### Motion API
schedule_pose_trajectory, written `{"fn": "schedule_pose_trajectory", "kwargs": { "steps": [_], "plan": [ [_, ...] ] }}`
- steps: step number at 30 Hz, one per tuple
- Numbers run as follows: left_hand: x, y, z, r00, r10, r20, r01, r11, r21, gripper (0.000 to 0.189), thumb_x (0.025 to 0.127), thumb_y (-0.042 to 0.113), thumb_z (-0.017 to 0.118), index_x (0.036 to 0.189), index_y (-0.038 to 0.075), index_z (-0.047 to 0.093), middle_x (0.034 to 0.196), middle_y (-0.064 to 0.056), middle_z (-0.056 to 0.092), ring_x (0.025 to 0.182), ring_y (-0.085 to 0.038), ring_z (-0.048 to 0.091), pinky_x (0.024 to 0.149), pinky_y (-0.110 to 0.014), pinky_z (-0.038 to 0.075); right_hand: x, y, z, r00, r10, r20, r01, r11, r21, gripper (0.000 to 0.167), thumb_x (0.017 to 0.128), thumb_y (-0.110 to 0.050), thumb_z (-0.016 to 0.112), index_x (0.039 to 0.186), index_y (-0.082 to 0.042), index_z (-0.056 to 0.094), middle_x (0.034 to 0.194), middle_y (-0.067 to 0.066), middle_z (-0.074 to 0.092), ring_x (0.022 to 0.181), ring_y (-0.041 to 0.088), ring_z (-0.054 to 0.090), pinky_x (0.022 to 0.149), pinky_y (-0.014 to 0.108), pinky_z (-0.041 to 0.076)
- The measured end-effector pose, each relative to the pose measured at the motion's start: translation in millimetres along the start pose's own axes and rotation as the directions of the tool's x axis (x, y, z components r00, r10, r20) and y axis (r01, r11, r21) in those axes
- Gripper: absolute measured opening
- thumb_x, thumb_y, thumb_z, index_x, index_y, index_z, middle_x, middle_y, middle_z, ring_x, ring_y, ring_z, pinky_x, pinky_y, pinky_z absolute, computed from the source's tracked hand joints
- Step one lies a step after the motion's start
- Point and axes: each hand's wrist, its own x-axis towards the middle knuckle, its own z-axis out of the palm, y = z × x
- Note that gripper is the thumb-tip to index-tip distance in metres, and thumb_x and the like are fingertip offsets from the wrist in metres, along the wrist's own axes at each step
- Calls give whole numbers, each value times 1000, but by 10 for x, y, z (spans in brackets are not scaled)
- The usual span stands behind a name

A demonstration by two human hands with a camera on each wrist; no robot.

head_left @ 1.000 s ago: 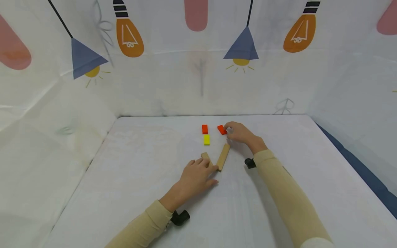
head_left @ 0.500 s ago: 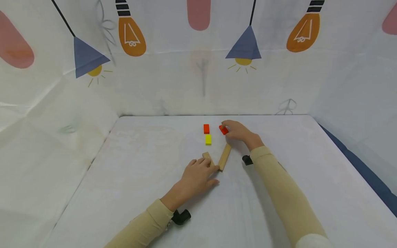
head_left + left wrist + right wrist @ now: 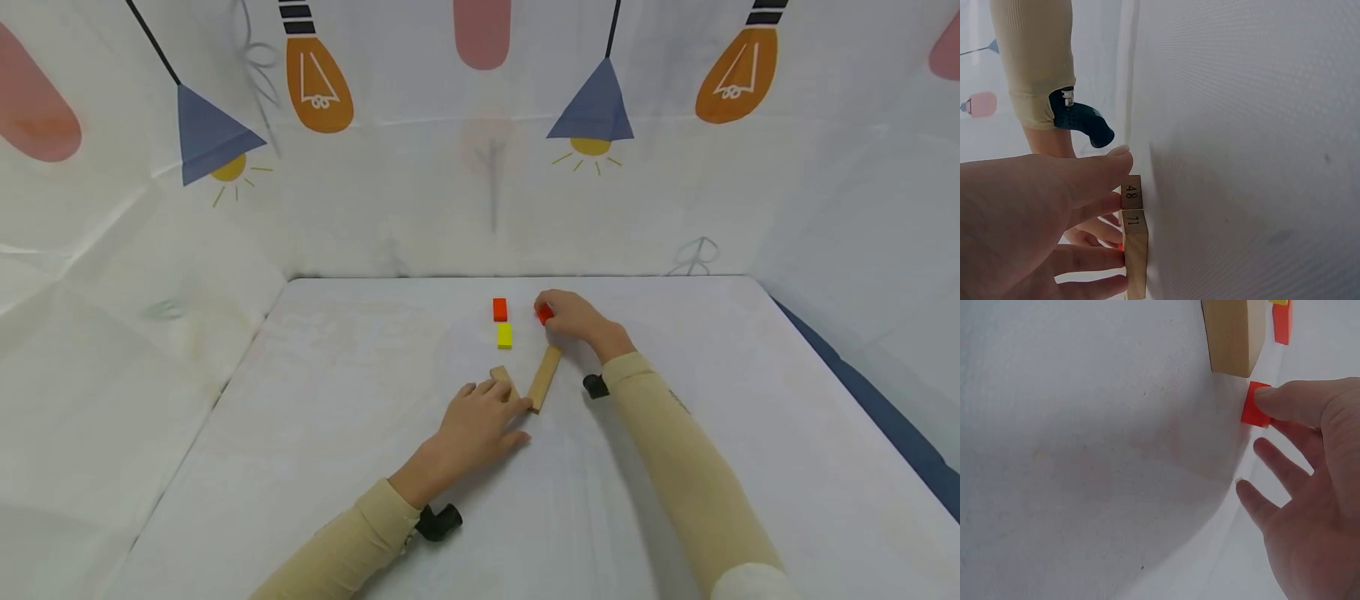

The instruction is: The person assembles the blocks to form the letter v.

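My left hand (image 3: 472, 429) rests its outstretched fingers on two wooden blocks that form a V. The left block (image 3: 499, 375) lies mostly under the fingers, while the index fingertip meets the lower end of the right block (image 3: 545, 379). In the left wrist view their near ends carry the printed numbers 71 (image 3: 1133, 220) and 48 (image 3: 1130, 192). Beyond the top of the right block, my right hand (image 3: 577, 318) pinches a small red block (image 3: 1254, 405) between thumb and index finger. Its other fingers are spread off the block.
Left of the right hand, another red block (image 3: 499, 310) stands in line behind a yellow block (image 3: 505, 336) on the white table (image 3: 337, 375). A white sheet printed with lamps and bulbs (image 3: 450, 200) hangs behind the table's far edge.
The right hand has moved slightly left over the red block, and its thumb and index finger have come together on it. The left hand stays on the wooden blocks.
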Motion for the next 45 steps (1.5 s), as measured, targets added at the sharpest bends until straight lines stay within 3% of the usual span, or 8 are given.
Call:
{"fn": "schedule_pose_trajectory", "kwargs": {
  "steps": [3, 13, 27, 45],
  "plan": [
    [-3, 5, -17, 1000, 2, -1, -2, 1000, -1, 52, 90, 54, 66, 136, 32, 60, 122, 2, 61, 119, -20, 59, 101, -44, 48, -12, 3, -24, 1000, -16, -15, 16, 1000, -21, 32, 88, -3, 55, 118, -7, 61, 117, 11, 62, 107, 30, 52, 100, 47, 45],
    [-8, 6, -29, 1000, 6, -15, -6, 1000, 1, 51, 89, 54, 67, 135, 33, 61, 118, 3, 61, 117, -19, 59, 98, -43, 49, -45, 2, -67, 1000, -14, -26, 13, 999, -37, 24, 85, -5, 59, 109, -6, 62, 108, 11, 61, 100, 28, 52, 93, 43, 46],
    [-1, 15, -23, 1000, 9, -10, -9, 1000, -1, 51, 89, 54, 68, 135, 33, 61, 114, 3, 61, 115, -18, 59, 99, -44, 48, -144, 111, -44, 999, -39, -21, 38, 999, -30, 21, 85, -12, 63, 106, -8, 62, 107, 9, 60, 100, 27, 53, 91, 42, 48],
    [2, 20, -38, 1000, -2, 16, 3, 1000, -21, 52, 89, 51, 69, 137, 32, 60, 116, 3, 61, 118, -18, 56, 102, -47, 48, -252, 81, -98, 999, -45, -26, 42, 995, -85, 24, 85, -18, 66, 107, -10, 62, 105, 8, 59, 96, 25, 53, 85, 39, 49]
  ]
}}
